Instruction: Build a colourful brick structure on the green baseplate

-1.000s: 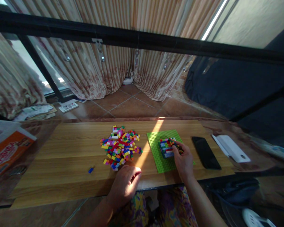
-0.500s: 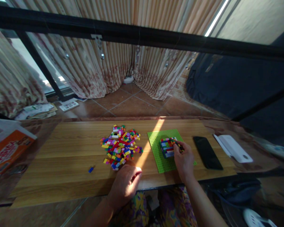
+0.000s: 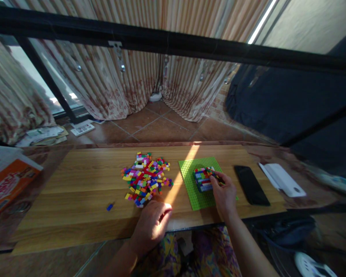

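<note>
A block built of multicoloured toy bricks stands on a green studded baseplate. My right hand reaches over the plate from the right, thumb and fingers pinched on toy bricks at the block's right part. Whether a loose brick is between the fingertips is hidden. Near the table's front edge rests my left hand, fingers curled in and thumb against them; what they hold, if anything, does not show. Just beyond it spreads a pile of loose toy bricks. One blue brick lies apart to the left.
On the wooden table, a black phone lies right of the baseplate. Farther right is a white flat case. An orange-and-white box sits at the left. A dark metal bar crosses in front of the curtains.
The view has shifted very slightly. My right hand stays at the brick block with its fingers barely moved, and my left hand keeps its place.
</note>
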Available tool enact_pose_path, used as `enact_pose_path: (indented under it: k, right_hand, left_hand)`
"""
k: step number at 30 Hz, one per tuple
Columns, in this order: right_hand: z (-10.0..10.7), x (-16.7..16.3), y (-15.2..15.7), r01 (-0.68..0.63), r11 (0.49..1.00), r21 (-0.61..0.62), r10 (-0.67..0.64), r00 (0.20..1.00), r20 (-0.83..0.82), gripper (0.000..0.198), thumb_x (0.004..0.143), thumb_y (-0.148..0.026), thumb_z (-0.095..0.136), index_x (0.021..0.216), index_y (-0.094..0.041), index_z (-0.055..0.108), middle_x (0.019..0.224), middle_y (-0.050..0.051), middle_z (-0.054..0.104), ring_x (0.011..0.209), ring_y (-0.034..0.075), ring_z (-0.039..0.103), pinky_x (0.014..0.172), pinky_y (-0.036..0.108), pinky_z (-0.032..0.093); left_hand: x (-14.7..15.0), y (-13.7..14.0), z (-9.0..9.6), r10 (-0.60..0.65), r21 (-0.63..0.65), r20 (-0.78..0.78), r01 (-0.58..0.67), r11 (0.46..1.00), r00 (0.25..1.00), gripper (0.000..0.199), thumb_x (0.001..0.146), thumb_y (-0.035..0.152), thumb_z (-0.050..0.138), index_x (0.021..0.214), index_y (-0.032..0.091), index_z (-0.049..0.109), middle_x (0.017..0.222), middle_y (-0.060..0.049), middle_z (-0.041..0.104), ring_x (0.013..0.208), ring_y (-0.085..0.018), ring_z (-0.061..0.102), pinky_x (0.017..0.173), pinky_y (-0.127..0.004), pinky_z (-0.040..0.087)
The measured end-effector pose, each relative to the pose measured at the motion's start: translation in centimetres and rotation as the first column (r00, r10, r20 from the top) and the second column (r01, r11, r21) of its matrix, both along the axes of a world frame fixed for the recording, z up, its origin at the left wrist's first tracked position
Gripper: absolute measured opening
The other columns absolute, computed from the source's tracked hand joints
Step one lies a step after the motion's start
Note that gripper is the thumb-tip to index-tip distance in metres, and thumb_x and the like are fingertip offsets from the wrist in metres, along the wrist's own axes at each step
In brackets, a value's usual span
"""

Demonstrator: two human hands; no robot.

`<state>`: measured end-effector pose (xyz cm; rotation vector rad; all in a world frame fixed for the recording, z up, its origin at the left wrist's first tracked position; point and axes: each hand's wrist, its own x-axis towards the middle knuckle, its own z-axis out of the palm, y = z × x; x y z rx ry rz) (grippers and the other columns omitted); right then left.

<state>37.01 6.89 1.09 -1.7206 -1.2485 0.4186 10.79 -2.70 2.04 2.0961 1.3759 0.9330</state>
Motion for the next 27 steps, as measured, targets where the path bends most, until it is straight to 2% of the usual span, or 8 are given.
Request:
enact_pose_path:
  k: [20,23,27]
  right_hand:
    - [-0.7,0.6,-0.2,-0.041,0.999,-0.002,0.041,0.999,-0.034,0.042,0.075,-0.048,0.067,0.106,-0.019,0.068,0.098,0.009,0.069,0.087,0.023,0.064,0.077,0.037,0.049]
    - [-0.7,0.8,-0.4,-0.084,0.996,-0.009,0.082,0.99,-0.114,0.045,0.073,-0.049,0.068,0.107,-0.019,0.068,0.101,0.01,0.069,0.089,0.023,0.064,0.078,0.037,0.05]
    - [-0.7,1.3,-0.8,-0.116,0.992,0.039,0.123,0.962,-0.245,0.046,0.075,-0.052,0.066,0.105,-0.017,0.067,0.099,0.01,0.069,0.083,0.021,0.064,0.074,0.035,0.051]
  left_hand:
    - [0.1,0.1,0.0,-0.001,0.027,-0.027,0.002,1.0,1.0,0.009,0.092,0.019,0.051,0.09,0.021,0.06,0.081,-0.002,0.065,0.074,-0.017,0.057,0.072,-0.03,0.045]
    - [0.1,0.1,0.0,0.003,0.035,-0.024,-0.002,0.999,1.0,0.009,0.092,0.019,0.052,0.091,0.021,0.06,0.082,-0.002,0.066,0.074,-0.017,0.057,0.072,-0.03,0.045]
    - [0.1,0.1,-0.1,0.003,0.032,-0.019,-0.002,0.999,1.0,0.008,0.092,0.02,0.052,0.091,0.021,0.06,0.082,-0.002,0.066,0.075,-0.017,0.058,0.072,-0.03,0.046]
